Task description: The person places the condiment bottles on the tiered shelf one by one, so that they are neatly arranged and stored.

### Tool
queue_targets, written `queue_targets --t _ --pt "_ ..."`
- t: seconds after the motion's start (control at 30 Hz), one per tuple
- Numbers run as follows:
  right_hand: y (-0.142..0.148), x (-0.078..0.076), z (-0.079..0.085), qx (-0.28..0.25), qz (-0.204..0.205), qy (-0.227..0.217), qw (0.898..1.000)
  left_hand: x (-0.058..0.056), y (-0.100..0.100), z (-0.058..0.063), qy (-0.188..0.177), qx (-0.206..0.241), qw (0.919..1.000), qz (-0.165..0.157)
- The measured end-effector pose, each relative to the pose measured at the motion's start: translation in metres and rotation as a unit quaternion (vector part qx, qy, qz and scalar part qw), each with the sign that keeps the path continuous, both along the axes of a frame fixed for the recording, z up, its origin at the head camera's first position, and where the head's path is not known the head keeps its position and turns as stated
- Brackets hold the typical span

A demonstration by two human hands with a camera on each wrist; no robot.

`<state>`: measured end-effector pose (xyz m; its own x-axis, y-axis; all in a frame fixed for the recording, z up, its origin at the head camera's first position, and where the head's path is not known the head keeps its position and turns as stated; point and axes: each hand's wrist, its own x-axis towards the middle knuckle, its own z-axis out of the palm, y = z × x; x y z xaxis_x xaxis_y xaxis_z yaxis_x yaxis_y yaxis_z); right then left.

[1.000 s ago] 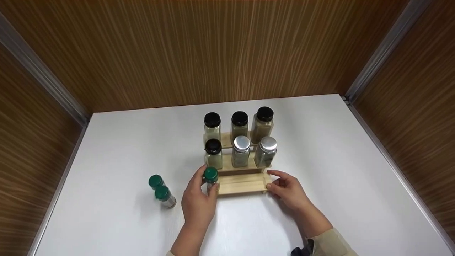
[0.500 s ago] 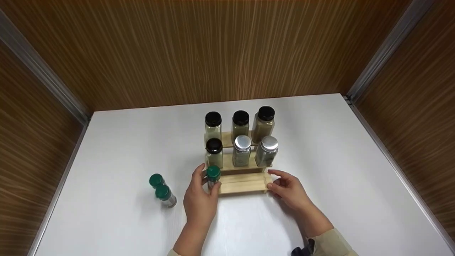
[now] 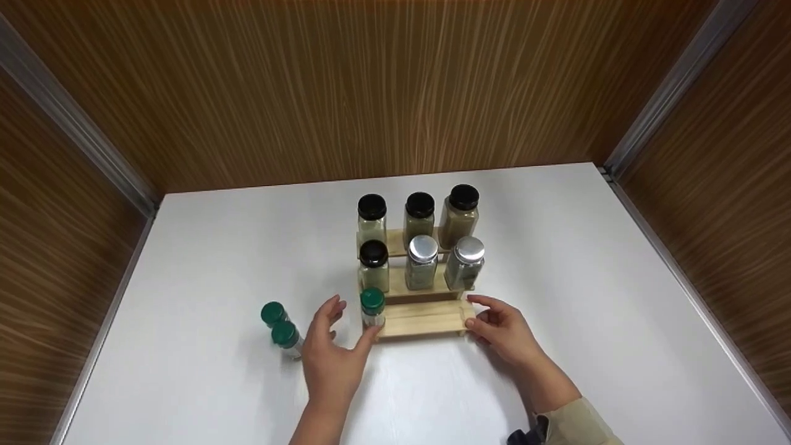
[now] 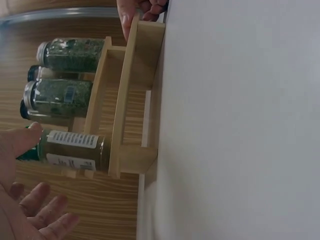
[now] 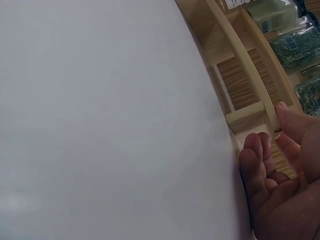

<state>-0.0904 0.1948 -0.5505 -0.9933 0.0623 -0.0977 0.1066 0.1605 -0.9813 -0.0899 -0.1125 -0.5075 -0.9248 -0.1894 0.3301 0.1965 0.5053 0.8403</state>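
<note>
A green-capped spice jar [image 3: 372, 304] stands upright at the left end of the lowest step of a wooden spice rack [image 3: 426, 318]. My left hand [image 3: 334, 361] is spread beside that jar, its thumb tip close to the jar's front and its fingers apart from it on the left. In the left wrist view the jar's white label [image 4: 72, 139] faces the camera. My right hand [image 3: 503, 330] pinches the right end of the lowest step between thumb and fingers, and the right wrist view shows the thumb [image 5: 292, 120] on the wood's edge.
Several jars with black or silver lids fill the rack's upper two steps, such as a silver-lidded jar [image 3: 422, 262]. Two more green-capped jars [image 3: 285, 335] stand on the white table [image 3: 204, 278] left of my left hand. Wood-grain panels [image 3: 371, 86] enclose the back and sides.
My left hand has let go of the green-capped jar, its fingers opening away to the left. The jar stays on the lowest step. My right hand keeps its hold on the rack.
</note>
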Motion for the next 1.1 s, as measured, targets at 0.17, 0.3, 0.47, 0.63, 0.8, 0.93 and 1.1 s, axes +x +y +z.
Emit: queue_targets --t 0.17,0.3,0.47,0.63,0.8,0.93,1.1 --pt "0.001 0.001 0.001 0.001 -0.009 -0.001 1.0 0.006 -0.018 0.008 0.044 -0.003 0.9979 0.047" --pt "0.002 0.001 0.001 0.006 -0.009 0.0 1.0 0.007 -0.031 0.012 0.098 -0.019 0.9914 0.085" --pt "0.002 0.002 -0.001 -0.005 -0.001 0.007 1.0 0.004 -0.047 0.006 0.132 -0.029 0.9831 0.123" --pt "0.002 0.002 -0.001 -0.007 -0.002 0.004 1.0 0.0 -0.053 -0.006 0.038 -0.024 0.9905 0.13" --pt "0.001 0.002 -0.002 -0.011 -0.004 0.004 1.0 0.0 -0.052 -0.011 -0.054 0.004 0.9911 0.122" --pt "0.0 0.002 -0.003 -0.006 -0.005 0.005 1.0 -0.001 -0.054 -0.013 -0.08 0.033 0.9891 0.119" --pt "0.0 0.002 -0.002 -0.003 -0.005 0.007 1.0 -0.001 -0.056 -0.015 -0.065 0.043 0.9899 0.119"
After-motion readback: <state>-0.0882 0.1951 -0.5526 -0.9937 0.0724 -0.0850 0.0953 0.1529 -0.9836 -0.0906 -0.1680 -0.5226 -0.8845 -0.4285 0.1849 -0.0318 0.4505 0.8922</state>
